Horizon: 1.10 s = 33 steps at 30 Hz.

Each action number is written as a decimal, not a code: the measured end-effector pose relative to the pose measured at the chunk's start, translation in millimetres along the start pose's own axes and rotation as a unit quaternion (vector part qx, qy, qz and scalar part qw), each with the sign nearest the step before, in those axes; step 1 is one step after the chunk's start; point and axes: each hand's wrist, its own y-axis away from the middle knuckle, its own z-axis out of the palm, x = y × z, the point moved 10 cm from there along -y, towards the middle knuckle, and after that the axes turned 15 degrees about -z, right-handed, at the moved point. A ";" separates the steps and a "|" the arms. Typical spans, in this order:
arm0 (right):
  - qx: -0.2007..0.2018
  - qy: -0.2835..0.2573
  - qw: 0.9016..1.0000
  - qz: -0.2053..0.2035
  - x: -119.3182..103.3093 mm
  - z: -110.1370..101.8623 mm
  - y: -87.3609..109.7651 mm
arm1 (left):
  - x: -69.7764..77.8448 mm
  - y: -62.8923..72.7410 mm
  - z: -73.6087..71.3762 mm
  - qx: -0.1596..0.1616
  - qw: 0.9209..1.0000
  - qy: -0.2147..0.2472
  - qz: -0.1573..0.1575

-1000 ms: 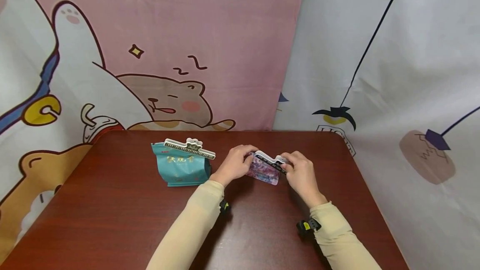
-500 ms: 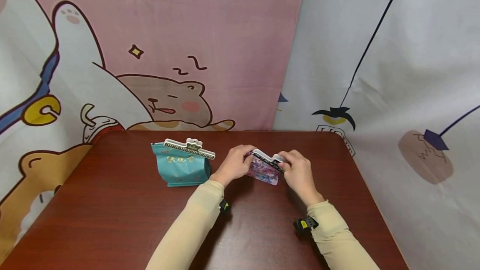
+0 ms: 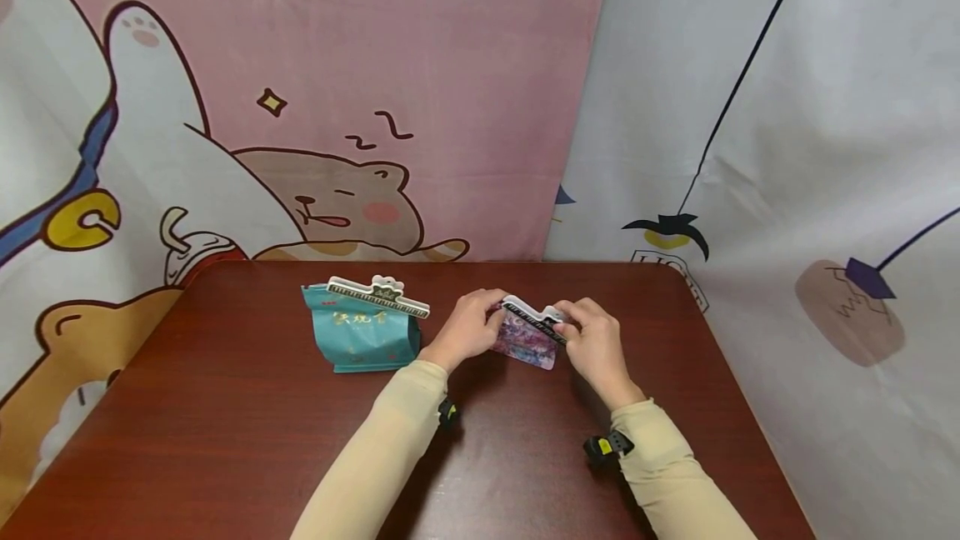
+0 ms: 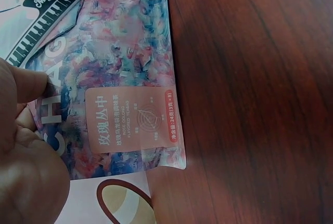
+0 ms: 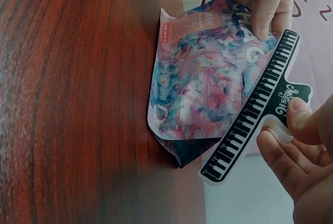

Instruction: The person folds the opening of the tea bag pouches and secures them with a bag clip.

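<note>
A pouch of tea bags [image 4: 119, 52] with a pink, blue and purple painted pattern stands on the table. My left hand [image 3: 468, 326] pinches its upper left part between thumb and fingers, as the left wrist view shows. My right hand [image 3: 595, 346] pinches the handle of a piano-keyboard bag clip [image 5: 255, 107], thumb on the face marked "Music". The clip slants across the pouch's top edge; how far its jaws overlap the pouch I cannot tell. In the right wrist view a dark side fold shows under the pouch's near corner.
To the left of my hands, a teal pouch [image 3: 360, 340] stands upright with a similar keyboard clip [image 3: 378, 297] across its top. Both are on the reddish-brown wooden table [image 3: 247, 440]. A cartoon-printed curtain [image 3: 480, 107] hangs behind the table's far edge.
My right hand and the clip have shifted slightly left, further along the pouch's top. My left hand and the pouch stay almost in place.
</note>
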 end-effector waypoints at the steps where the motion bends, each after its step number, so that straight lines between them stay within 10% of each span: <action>1: -0.002 0.001 1.000 -0.001 0.1 0.5 -0.3 | -0.1 -0.1 -0.4 0.001 1.000 -0.001 0.000; 33: -0.096 -0.007 0.994 -0.055 -8.1 -4.9 -5.4 | 11.0 9.1 -21.5 0.002 0.999 0.035 0.012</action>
